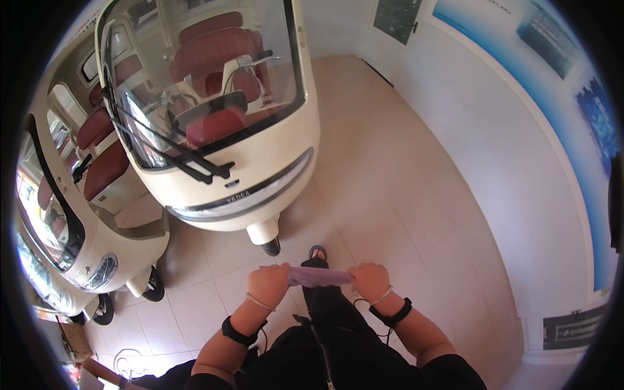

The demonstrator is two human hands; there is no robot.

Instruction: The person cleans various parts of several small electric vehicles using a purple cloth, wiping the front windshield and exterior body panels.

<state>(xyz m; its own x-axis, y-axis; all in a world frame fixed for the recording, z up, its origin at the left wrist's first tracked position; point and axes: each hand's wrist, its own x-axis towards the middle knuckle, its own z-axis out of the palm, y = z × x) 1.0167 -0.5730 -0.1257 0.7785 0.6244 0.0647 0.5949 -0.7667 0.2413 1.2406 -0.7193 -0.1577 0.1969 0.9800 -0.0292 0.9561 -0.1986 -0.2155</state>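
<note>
A mauve cloth (318, 277) is stretched taut between my hands in front of my body, above my legs. My left hand (268, 285) is closed in a fist around its left end. At the other end, my right hand (370, 281) grips it the same way. The cloth looks bunched or twisted into a narrow band. Both wrists carry a bracelet and a black strap. Just ahead and to the left stands a cream three-wheeled vehicle (240, 214) with a windscreen and red seats; neither hand touches it.
More cream vehicles (120, 250) with red seats are parked on the left. Pale tiles (390, 175) cover the floor. A white wall (520, 169) with blue posters runs along the right, and a door (396, 23) is at the back. A pale cable (130, 364) lies at lower left.
</note>
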